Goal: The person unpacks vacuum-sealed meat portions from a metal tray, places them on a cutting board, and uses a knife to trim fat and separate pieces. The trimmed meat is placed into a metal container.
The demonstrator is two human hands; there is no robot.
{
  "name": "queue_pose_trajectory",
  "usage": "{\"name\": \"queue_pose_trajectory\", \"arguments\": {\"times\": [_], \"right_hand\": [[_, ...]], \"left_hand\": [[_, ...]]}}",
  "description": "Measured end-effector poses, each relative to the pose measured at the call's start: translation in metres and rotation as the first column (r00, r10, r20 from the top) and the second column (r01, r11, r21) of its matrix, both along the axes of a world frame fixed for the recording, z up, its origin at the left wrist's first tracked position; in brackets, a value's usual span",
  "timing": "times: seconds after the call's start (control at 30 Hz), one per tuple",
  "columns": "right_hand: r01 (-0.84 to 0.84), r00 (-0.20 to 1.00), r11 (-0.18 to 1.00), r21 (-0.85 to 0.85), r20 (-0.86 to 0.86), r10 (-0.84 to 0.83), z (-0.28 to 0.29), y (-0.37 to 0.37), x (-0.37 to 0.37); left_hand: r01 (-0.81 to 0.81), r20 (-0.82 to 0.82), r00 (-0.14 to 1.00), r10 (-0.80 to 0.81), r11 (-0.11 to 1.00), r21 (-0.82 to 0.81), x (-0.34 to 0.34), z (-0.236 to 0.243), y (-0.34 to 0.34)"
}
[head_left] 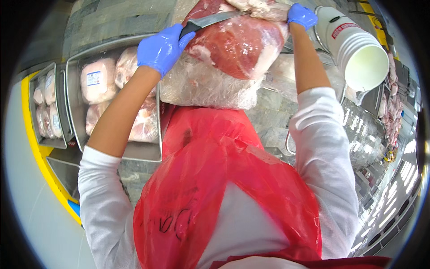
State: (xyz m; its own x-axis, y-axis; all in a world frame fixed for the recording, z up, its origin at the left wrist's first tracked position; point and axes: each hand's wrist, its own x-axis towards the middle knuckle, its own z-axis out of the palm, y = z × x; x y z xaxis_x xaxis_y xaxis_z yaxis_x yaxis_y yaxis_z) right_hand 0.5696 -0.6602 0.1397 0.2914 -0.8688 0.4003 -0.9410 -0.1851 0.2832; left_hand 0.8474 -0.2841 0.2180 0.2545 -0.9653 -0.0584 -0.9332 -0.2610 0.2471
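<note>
My left hand, in a blue glove, is closed round the black handle of a knife. The blade points right and lies across the upper part of a large red piece of meat, touching a pale strip of fat at its top. My gloved right hand grips the right end of this strip, with the fingers wrapped and partly hidden. Under the meat is a bulky bundle in clear plastic wrap, resting against my red plastic apron.
A metal tub of wrapped, partly labelled meat packages stands at left, beside a smaller metal tray. A tilted white bucket is close to my right hand. More meat pieces line the far right. A yellow edge runs along the left.
</note>
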Motion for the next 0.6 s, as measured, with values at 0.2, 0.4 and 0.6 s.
{"name": "queue_pose_trajectory", "arguments": {"times": [0.2,0.4,0.6], "right_hand": [[-0.358,0.662,0.929,-0.098,0.675,0.326,0.111,0.117,0.041],[-0.519,0.653,0.803,-0.293,0.47,0.593,0.126,0.174,0.032],[-0.611,0.721,0.702,-0.365,0.108,0.684,0.166,0.158,-0.055]], "left_hand": [[-0.065,-0.033,0.997,0.065,0.998,0.001,-0.02,0.028,0.013],[-0.064,-0.048,0.997,0.066,0.997,0.044,-0.029,0.027,0.012],[-0.019,-0.024,0.999,0.022,0.995,0.102,-0.028,0.035,0.003]]}}
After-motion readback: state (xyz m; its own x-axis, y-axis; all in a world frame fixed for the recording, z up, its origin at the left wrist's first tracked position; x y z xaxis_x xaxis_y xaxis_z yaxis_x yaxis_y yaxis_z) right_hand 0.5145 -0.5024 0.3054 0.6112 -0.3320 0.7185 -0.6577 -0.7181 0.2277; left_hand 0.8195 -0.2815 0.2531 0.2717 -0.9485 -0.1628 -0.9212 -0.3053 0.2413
